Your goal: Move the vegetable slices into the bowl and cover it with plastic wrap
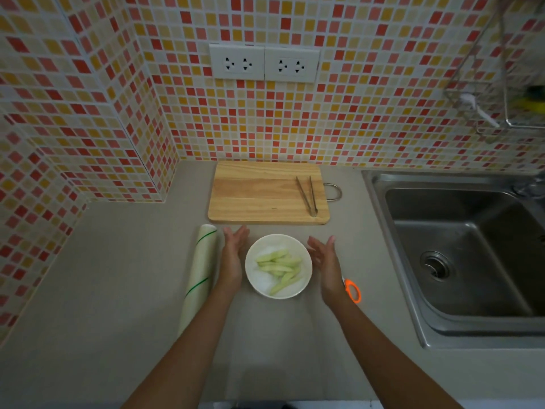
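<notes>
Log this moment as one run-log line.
slices in bowl | left hand, right hand open beside bowl | wrap roll left of bowl | tongs on board | wrap on bowl unclear

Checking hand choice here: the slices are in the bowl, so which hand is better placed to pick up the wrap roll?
Left hand: open, right beside the roll. The right hand is across the bowl.

Orange-handled scissors at four o'clock mostly hidden behind the right hand's wrist. Wire rack at two o'clock cut by the edge, contents blurred. Unclear whether clear film covers the white round bowl.
</notes>
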`<state>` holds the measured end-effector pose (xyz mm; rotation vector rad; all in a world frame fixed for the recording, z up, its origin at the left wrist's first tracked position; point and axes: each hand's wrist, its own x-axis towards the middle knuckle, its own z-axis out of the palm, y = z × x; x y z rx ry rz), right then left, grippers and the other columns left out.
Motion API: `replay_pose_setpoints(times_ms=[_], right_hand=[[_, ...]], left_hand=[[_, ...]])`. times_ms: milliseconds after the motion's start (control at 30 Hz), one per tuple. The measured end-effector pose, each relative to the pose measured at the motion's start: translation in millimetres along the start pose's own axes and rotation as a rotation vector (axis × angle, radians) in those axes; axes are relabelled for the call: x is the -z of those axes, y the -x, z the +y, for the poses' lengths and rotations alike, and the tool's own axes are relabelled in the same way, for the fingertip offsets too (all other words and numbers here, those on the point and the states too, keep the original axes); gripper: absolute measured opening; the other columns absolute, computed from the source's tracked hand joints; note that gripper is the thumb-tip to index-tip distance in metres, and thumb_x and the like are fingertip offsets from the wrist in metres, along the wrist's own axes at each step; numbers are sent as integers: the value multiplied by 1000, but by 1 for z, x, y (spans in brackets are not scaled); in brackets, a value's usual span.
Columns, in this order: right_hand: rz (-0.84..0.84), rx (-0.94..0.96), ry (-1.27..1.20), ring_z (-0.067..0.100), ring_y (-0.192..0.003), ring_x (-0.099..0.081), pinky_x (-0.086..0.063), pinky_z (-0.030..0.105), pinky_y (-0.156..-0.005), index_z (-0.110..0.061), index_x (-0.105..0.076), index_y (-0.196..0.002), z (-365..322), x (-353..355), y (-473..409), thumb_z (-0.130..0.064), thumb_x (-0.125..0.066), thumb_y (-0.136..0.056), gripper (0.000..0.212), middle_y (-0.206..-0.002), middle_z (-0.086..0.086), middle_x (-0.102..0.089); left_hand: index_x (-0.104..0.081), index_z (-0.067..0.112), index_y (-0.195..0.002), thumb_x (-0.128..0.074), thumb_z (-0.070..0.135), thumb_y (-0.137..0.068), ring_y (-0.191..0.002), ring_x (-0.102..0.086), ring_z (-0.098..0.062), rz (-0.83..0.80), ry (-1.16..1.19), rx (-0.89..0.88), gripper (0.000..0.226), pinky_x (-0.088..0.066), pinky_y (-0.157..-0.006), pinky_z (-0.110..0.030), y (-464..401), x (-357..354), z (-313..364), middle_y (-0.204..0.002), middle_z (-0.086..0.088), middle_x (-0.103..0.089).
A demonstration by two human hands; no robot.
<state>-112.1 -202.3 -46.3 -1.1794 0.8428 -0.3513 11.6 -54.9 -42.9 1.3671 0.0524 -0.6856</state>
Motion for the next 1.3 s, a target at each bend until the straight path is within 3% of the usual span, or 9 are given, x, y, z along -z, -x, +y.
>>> replay_pose_setpoints(times_ms=[100, 233, 367, 600, 767, 900, 1000, 1167, 1300], right_hand=[[-42, -23, -36, 21, -119, -55, -40, 31, -97, -9, -51, -134, -9, -5, -8, -58, -17, -96, 70, -133, 9, -57], [-178, -128, -203, 39, -124, -49, -37, 49, -106, 0, -50, -131, -5, -23, -2, -57, -25, -95, 72, -124, 25, -59], [-123, -132, -251, 41, -114, -55, -40, 51, -102, 5, -55, -122, 4, -29, 3, -57, -26, -96, 73, -114, 25, -58], [-107, -172, -143, 40, -113, -59, -43, 53, -103, 2, -62, -113, 5, -27, 0, -65, -28, -91, 79, -120, 30, -61], [-250, -138, -57, 35, -120, -56, -41, 48, -106, -2, -54, -128, -6, -19, -6, -63, -18, -93, 80, -129, 24, -57], [-129, -46, -8, 18, -137, -37, -32, 30, -109, -13, -32, -146, -15, -16, -2, -58, -18, -95, 69, -153, 7, -33], [-82, 14, -4, 11, -129, -40, -30, 24, -99, -14, -32, -145, -12, -11, 11, -56, -16, -96, 66, -152, 5, -35], [-106, 8, -76, -3, -112, -51, -38, 11, -90, -22, -46, -136, -4, -14, 32, -53, -19, -97, 57, -144, 1, -45], [-108, -50, -156, 9, -126, -42, -32, 22, -100, -13, -32, -146, -9, -20, 39, -52, -21, -98, 63, -149, 2, -39]], left_hand=[[-43, 20, -146, -12, 78, -84, -144, -35, -11, 60, 39, -18, 90, -25, -114, -27, 19, 3, -11, -153, 5, -43], [-55, 13, -135, -16, 52, -101, -120, -59, -23, 102, 287, -15, 65, -49, -99, -30, 38, -22, -34, -127, -4, -67], [-53, 0, -134, -20, 51, -102, -130, -49, -42, 134, 317, 1, 69, -34, -114, -55, 30, -29, -36, -137, -29, -55], [-57, 5, -131, -15, 54, -101, -126, -55, -38, 133, 235, -9, 72, -39, -112, -51, 18, -25, -36, -132, -23, -60], [-56, 5, -133, -10, 53, -101, -126, -56, -34, 38, 127, -25, 74, -40, -112, -49, 20, -18, -27, -132, -20, -61], [-45, 10, -143, -15, 52, -101, -141, -41, -20, 82, 69, 4, 68, -28, -120, -35, 19, -3, -17, -152, -7, -45], [-35, 11, -150, -11, 57, -100, -147, -29, -14, 48, 41, 33, 72, -16, -124, -33, 22, 3, -9, -159, -1, -32], [-53, 27, -133, -6, 61, -97, -134, -46, -13, -41, 23, 37, 68, -35, -105, -25, 38, -6, -7, -131, 13, -60], [-51, 13, -140, -6, 61, -97, -133, -50, -24, -105, 35, 9, 79, -33, -118, -41, 42, -8, -9, -140, -10, -58]])
